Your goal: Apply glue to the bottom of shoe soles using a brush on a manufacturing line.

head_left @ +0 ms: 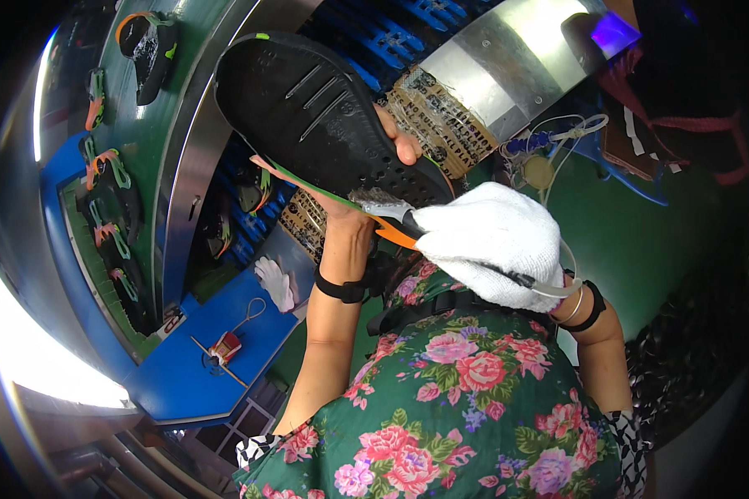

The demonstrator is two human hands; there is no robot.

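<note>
A black shoe sole [308, 108] with green edging is tilted up in front of me, its inner face with grooves and small holes showing. My bare left hand [400, 140] is closed round it from behind, fingers over the right edge. My right hand [493, 241], in a white knitted glove, is closed on a brush [389, 205] whose bristles are at the heel end of the sole. A thin clear hose [567, 287] runs along the glove. An orange strip [394, 234] shows just under the brush; I cannot tell whether it belongs to the shoe.
At left, a green conveyor belt [123, 83] with a metal edge carries several sandals [148, 58]. Below it, a blue table [175, 374] bears a white glove [275, 283] and a small red container [225, 345]. Brown printed cardboard [441, 121] lies by a metal ledge [508, 58].
</note>
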